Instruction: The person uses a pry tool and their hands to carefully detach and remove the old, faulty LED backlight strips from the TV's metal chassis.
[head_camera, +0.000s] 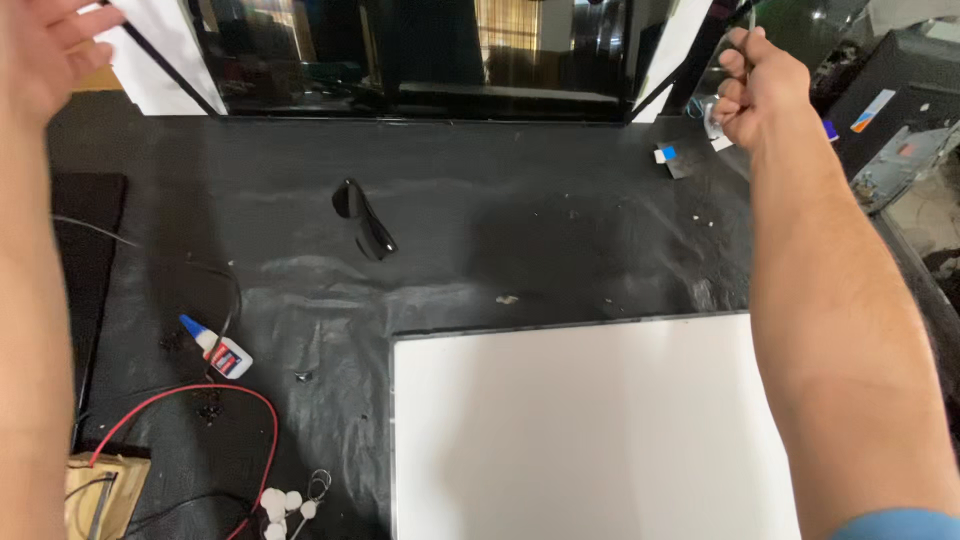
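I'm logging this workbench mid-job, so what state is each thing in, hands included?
Left hand: raised, fingers around a thin black strip.
Right hand: raised, fist closed on a thin rod.
Black glossy panel: standing upright at the bench's far edge.
White panel: lying flat.
Glue bottle: lying on its side, blue cap on.
Red wire: looped loose on the bench.

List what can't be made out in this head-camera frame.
- Left hand: partly cut off by the top and left edges; its grip on the dark glossy panel is unclear.
- Right hand: fingers curled around something thin, too slim to identify.
- Panel's upper part: cropped by the top edge.
- Small glue bottle: label too small.
- White sheet: lower part cut off by the bottom edge.
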